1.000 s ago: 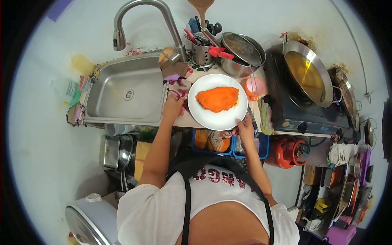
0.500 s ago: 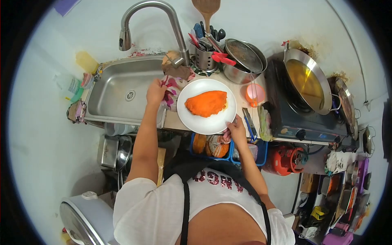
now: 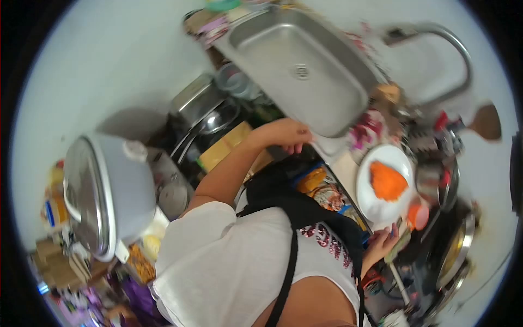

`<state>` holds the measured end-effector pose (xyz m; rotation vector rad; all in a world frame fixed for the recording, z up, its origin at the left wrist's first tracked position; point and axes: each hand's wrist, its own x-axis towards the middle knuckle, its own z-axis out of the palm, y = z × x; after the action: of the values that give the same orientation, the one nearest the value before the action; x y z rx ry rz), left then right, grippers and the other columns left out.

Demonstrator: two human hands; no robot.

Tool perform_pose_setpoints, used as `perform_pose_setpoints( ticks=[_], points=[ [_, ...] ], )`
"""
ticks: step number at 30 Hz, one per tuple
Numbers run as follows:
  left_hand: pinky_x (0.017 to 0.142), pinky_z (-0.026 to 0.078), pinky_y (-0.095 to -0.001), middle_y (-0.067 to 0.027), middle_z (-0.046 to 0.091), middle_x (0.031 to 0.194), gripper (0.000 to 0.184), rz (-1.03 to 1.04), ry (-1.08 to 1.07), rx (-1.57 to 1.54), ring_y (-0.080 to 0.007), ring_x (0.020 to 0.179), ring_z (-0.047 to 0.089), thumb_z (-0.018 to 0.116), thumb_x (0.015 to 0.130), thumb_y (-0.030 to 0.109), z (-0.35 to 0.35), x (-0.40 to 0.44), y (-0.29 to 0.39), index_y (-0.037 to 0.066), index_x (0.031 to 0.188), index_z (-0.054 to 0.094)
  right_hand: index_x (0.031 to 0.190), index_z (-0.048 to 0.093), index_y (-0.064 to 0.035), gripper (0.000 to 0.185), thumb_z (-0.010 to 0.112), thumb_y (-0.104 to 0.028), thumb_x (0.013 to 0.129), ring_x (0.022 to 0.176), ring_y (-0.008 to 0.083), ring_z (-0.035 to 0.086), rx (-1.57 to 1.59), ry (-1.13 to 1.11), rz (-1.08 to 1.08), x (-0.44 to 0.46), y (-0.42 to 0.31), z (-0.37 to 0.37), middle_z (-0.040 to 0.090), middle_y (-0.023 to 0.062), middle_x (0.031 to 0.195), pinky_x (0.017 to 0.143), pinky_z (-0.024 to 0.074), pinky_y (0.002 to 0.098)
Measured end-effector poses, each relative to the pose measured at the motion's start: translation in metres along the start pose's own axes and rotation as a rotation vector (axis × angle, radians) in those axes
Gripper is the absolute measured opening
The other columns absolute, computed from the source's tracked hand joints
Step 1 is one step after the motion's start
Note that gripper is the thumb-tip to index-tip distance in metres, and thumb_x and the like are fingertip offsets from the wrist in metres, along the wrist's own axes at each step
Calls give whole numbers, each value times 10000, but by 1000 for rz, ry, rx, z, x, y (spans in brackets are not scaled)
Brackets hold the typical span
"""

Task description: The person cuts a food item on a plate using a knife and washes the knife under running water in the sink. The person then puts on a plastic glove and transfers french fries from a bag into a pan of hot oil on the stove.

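A white plate rests on the counter, carrying a bright orange, flat, half-round piece of food. My right hand is at the counter's front edge, just below the plate. Something blue shows at its fingertips; blur hides whether I grip it. My left hand hangs in front of the sink's near corner, fingers loosely bent and slightly apart, with nothing visible in them. A pink-and-white patterned cloth lies between the sink and the plate.
The steel sink and its faucet are at the top. Beyond the plate are a pot, an orange cup and a pan. A large lidded cooker stands at left, near metal pans.
The view has swung left and rotated. My left hand has let go of the patterned cloth and moved away from it. My right hand has come off the plate's rim.
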<state>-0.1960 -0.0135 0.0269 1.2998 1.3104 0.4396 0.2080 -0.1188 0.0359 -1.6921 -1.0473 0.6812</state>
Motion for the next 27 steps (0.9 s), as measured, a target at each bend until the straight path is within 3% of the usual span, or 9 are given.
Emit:
perform_pose_setpoints(
  ticks=[3,5,8,14,18,23,24,25,27],
  points=[
    [738,524,-361,-170,660,976,626,-348,-240,211,-256,860,657,462,884,590,12,-12,-101,24,1107,609,1174,528,-62,236,495,-149,957,559,56,461,-45,-452,76,-10,-13,44,529,-1,677,514,368,181],
    [1000,385,-428,-246,500,1297,819,-328,-366,388,-325,1215,490,432,840,685,48,-24,-174,16,1309,481,1173,547,-40,261,523,-162,944,729,112,542,-290,-763,11,-11,-7,86,578,39,829,684,434,230],
    [1115,200,-430,-226,266,1477,976,-512,-241,35,-318,1384,242,417,801,737,80,-44,-221,-3,1425,286,1187,551,-19,326,570,-206,920,794,127,578,-518,-1168,34,-5,22,149,601,65,888,741,453,258],
    [1121,180,-433,-196,269,1485,928,-560,-254,-143,-342,1385,228,446,780,725,85,-48,-303,80,1433,315,1186,551,-12,333,567,-218,924,785,128,583,-691,-1683,2,-14,141,244,607,66,877,733,457,262],
    [977,390,-446,-174,458,1356,699,-638,-71,-230,-350,1201,471,509,816,586,66,-79,-329,105,1323,477,1185,551,-8,338,565,-226,926,778,128,587,-710,-1859,-2,-18,258,267,611,67,870,728,460,264],
    [547,475,-297,-88,547,806,188,-523,1372,-1525,-210,653,555,530,857,217,-15,-106,-449,70,965,574,1185,551,-3,345,563,-236,929,770,129,591,-661,-2050,-115,3,395,263,616,68,862,722,463,267],
    [549,471,-311,-93,550,819,161,-385,1446,-1557,-214,663,550,517,851,204,-45,-124,-467,80,949,548,1154,563,12,359,550,-275,939,704,124,581,-587,-1757,164,-12,329,256,613,60,790,665,464,280],
    [590,490,-335,-99,549,848,161,-230,1608,-1629,-223,664,549,520,846,201,-66,-134,-491,68,936,531,1142,567,13,350,541,-274,945,683,121,572,-612,-1768,113,-8,317,257,604,53,765,640,461,277],
    [682,504,-370,-112,550,886,208,-347,1882,-1634,-233,744,562,511,860,229,-111,-161,-535,59,978,534,1107,577,10,330,526,-277,953,655,112,556,-610,-1708,171,-8,300,250,590,43,734,598,450,275]
  ],
)
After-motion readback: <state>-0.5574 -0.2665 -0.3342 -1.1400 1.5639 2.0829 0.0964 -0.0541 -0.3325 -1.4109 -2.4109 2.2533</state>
